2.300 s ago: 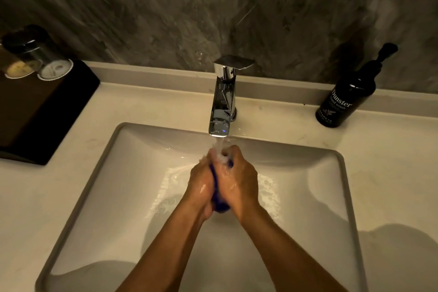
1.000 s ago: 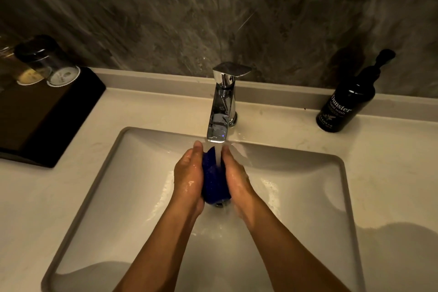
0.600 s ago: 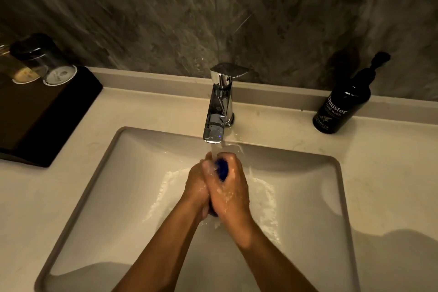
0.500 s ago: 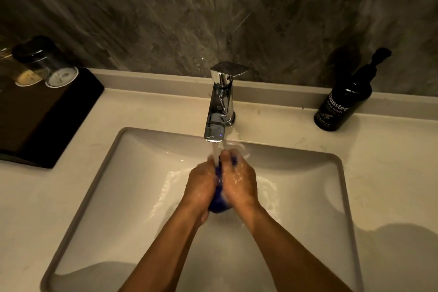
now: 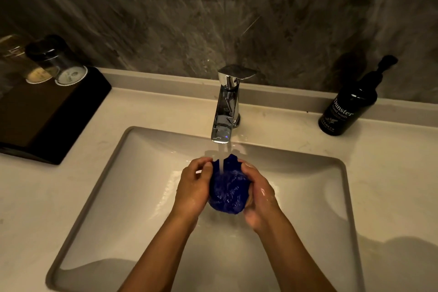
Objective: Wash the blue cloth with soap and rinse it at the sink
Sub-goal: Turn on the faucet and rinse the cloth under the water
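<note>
You face a dark grey veined stone wall (image 5: 166,19) above a pale cream countertop (image 5: 391,173), dimly, warmly lit.

One blue cloth (image 5: 227,191), one faucet (image 5: 225,106), one soap bottle (image 5: 346,109), two glasses (image 5: 57,64) (upside down).

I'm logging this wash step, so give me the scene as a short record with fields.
cloth: blue cloth, bunched, under the water stream
left hand: grips the cloth's left side
right hand: grips the cloth's right side
faucet: running
sink: wet basin below the hands
soap: black pump bottle, right counter, untouched
</note>
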